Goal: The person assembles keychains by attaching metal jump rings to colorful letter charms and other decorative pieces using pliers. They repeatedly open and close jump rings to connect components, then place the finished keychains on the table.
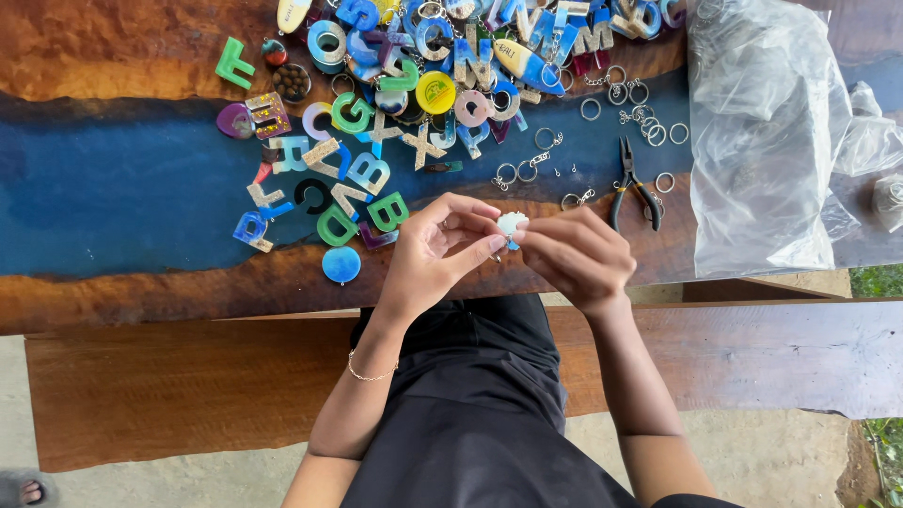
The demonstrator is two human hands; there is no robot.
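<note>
Head view, looking down on a seated person at a wooden table (141,56) with a blue resin band along its middle. The left hand (437,249) and the right hand (574,254) meet just above the near edge of the table, and between them sits a small white charm (511,223) with a touch of blue beneath it. The fingers (475,246) of the left hand are closed on the charm from the left, thumb and forefinger pinching it; the fingers of the right hand are curled shut against its right side, touching it. A thin gold bracelet (369,374) circles the left wrist. Just beyond the right hand lie dark-handled pliers (632,188), with loose metal rings (640,103) and short chains scattered near them. Further back and to the left spreads a heap of coloured resin letters (414,85), some glittered, with a round blue disc (340,264) nearest the left hand. A crumpled clear plastic bag (771,141) lies at the right end of the table. A wooden bench (188,386) runs below the table
</note>
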